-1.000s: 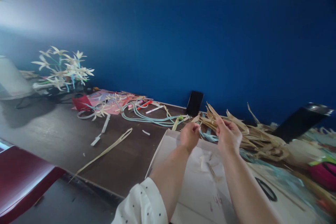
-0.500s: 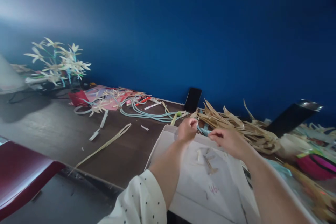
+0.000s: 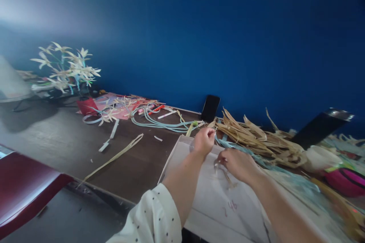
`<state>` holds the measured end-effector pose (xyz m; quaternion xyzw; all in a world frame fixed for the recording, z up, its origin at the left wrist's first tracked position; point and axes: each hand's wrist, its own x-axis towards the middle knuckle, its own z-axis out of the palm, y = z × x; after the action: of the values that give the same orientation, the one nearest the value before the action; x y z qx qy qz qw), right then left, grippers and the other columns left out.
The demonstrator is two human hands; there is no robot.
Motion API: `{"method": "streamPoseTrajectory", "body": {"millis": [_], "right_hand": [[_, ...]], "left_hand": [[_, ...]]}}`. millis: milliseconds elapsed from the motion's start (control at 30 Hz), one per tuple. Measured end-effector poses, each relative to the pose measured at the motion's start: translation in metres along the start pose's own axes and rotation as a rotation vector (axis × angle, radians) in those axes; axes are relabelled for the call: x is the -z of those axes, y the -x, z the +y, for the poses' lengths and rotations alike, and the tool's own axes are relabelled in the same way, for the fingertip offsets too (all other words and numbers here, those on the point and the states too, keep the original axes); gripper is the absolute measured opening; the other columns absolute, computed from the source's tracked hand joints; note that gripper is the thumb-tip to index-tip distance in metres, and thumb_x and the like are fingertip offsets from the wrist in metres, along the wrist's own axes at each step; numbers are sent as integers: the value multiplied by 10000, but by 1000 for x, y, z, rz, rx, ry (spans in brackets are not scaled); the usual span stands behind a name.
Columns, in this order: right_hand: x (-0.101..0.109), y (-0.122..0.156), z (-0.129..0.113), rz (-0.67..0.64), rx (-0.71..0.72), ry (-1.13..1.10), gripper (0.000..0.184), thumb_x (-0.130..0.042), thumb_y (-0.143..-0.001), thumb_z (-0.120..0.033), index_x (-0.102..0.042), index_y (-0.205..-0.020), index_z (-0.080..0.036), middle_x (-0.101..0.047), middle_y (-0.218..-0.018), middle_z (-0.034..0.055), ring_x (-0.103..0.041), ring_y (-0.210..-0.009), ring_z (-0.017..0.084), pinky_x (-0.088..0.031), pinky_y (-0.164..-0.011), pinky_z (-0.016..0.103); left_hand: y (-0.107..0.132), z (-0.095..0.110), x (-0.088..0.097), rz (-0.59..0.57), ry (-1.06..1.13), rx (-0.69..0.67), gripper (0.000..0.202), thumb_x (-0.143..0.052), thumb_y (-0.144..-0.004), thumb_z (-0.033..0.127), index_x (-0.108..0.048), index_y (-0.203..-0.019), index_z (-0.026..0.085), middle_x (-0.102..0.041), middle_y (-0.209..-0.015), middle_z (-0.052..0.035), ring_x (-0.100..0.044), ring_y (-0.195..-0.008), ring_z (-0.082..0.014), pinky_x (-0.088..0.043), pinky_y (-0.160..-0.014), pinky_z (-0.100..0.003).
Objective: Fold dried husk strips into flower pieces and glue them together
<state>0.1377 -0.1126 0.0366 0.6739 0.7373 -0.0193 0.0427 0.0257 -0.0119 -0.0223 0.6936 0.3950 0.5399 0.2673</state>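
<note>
Right hand (image 3: pixel 236 162) sits low on the board (image 3: pixel 196 193), fingertips bunched over the small scraps (image 3: pixel 228 179); I cannot tell whether it grips one. Best to pinch a single piece lightly, so the rest do not scatter. The scraps lie just under those fingertips. Left hand (image 3: pixel 203 141), raised just beside, is closed, pinching a thin strip (image 3: pixel 214 131).

One head-worn camera looks forward and slightly down across the table (image 3: pixel 57 140) toward the blue wall (image 3: pixel 228 45), close behind the left hand (image 3: pixel 203 141) and right hand (image 3: pixel 235 162) near the front edge
</note>
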Motion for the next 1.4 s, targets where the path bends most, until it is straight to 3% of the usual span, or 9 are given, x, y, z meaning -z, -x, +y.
{"method": "streamPoseTrajectory", "body": {"millis": [233,433,633,767,900,1033,1233,1400], "right_hand": [[2,-1,-2,-21,28,63,216,-469,-782,-209,-671,-831,-268,-627,-944,44,-602,-831,220,-330,-623,286],[11,1,2,-10,8,-30,186,-474,-754,-227,-645,-815,-267,-643,-890,18,-592,-784,188,-304,-587,261],[14,0,18,123,-25,-325,147,-505,-748,-293,-628,-820,-255,-654,-767,-4,-565,-641,153,-322,-557,248],[5,-11,31,271,-23,-523,187,-514,-743,-329,-639,-851,-239,-663,-766,1,-579,-652,161,-384,-601,261],[-4,-27,37,418,-123,-654,242,-536,-717,-362,-668,-854,-213,-678,-803,20,-593,-694,172,-414,-655,278],[-3,-38,31,440,-200,-717,265,-540,-711,-380,-683,-853,-209,-682,-787,17,-594,-694,172,-414,-658,282],[6,-51,22,422,-175,-746,261,-508,-741,-346,-686,-865,-200,-687,-797,26,-607,-721,174,-415,-683,287],[-1,-63,20,448,-164,-785,263,-498,-742,-334,-681,-873,-197,-689,-821,38,-619,-766,180,-426,-718,294]], "left_hand": [[-1,-2,-1,17,12,7,136,-554,-788,218,-638,-886,174,-672,-901,-51,-612,-840,-161,-479,-781,-280],[-1,0,0,9,43,46,144,-564,-787,229,-643,-893,171,-676,-905,-49,-612,-832,-156,-476,-785,-274],[-1,5,1,6,85,159,156,-563,-787,239,-653,-902,186,-675,-909,-37,-608,-826,-148,-474,-773,-263],[-3,9,3,0,127,204,160,-560,-791,240,-655,-908,185,-676,-898,-38,-610,-811,-140,-473,-771,-256],[-4,12,3,7,185,189,160,-556,-794,240,-652,-901,168,-673,-860,-41,-609,-798,-133,-471,-771,-254],[-5,11,3,0,221,157,151,-562,-786,227,-649,-889,159,-667,-835,-36,-606,-782,-125,-471,-765,-248],[-7,8,4,19,170,168,171,-549,-801,249,-646,-905,154,-666,-885,-53,-601,-793,-145,-474,-763,-274],[-7,5,4,51,180,183,178,-545,-802,216,-641,-937,153,-664,-914,-62,-604,-819,-156,-478,-778,-286]]}}
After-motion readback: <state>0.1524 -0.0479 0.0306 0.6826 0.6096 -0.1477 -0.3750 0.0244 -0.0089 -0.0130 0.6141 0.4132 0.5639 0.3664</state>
